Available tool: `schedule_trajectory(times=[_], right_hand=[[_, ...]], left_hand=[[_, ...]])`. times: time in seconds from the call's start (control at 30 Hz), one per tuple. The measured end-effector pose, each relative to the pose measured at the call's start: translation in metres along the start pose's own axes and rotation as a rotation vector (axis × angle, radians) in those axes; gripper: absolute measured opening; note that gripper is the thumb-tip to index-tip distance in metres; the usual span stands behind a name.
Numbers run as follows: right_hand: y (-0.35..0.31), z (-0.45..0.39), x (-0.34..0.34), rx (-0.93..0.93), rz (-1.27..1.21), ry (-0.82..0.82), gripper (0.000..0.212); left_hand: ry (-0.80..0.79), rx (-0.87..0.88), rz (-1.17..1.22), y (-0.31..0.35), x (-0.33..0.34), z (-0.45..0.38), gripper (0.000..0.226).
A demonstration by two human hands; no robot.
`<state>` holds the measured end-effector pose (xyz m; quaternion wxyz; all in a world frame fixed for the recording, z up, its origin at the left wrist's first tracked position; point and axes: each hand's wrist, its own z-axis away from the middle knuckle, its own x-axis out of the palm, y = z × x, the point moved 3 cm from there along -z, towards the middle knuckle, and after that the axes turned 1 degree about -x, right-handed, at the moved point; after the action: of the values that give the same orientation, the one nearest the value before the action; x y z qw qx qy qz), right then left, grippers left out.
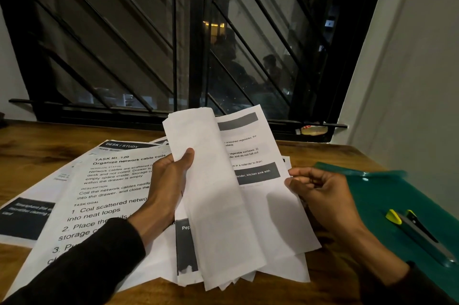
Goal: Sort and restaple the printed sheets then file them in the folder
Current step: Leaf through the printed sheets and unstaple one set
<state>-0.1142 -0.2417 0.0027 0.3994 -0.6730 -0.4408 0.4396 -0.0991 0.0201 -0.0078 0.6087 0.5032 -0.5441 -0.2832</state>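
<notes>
Toward the desk's (29, 138) left edge lie the loose printed sheets (99, 195), still unsorted. Your left hand (171, 173) grips a folded-back page of the raised bundle (223, 205), thumb on top; your right hand (315, 190) pinches its right margin. You look mid-sort. Next, place that sheet, then reach for the stapler (419, 235) on the green folder (372, 195) at the right edge.
</notes>
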Motion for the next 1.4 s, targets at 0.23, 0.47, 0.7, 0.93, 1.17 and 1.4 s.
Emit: schedule_trajectory(times=[0.23,0.47,0.7,0.93,1.17,1.4], right_hand=[[-0.001,0.001,0.001,-0.001,-0.032,0.006,0.01],[0.0,0.002,0.0,-0.044,0.041,0.043,0.004],[-0.011,0.009,0.004,-0.184,0.237,0.069,0.006],[-0.021,0.027,0.028,-0.126,-0.199,-0.579,0.023],[-0.024,0.048,0.045,-0.362,0.227,-0.71,0.042],[-0.02,0.038,0.042,-0.305,0.259,-0.517,0.041]], left_hand=[[0.0,0.011,-0.003,-0.001,-0.002,-0.001,0.016],[-0.005,0.023,-0.016,0.0,-0.001,0.001,0.016],[-0.003,0.014,-0.017,0.0,-0.002,0.001,0.014],[-0.009,-0.002,-0.025,0.001,0.0,0.004,0.015],[-0.031,-0.037,0.146,0.005,0.0,0.007,0.029],[0.006,-0.048,-0.023,0.001,-0.003,0.003,0.007]])
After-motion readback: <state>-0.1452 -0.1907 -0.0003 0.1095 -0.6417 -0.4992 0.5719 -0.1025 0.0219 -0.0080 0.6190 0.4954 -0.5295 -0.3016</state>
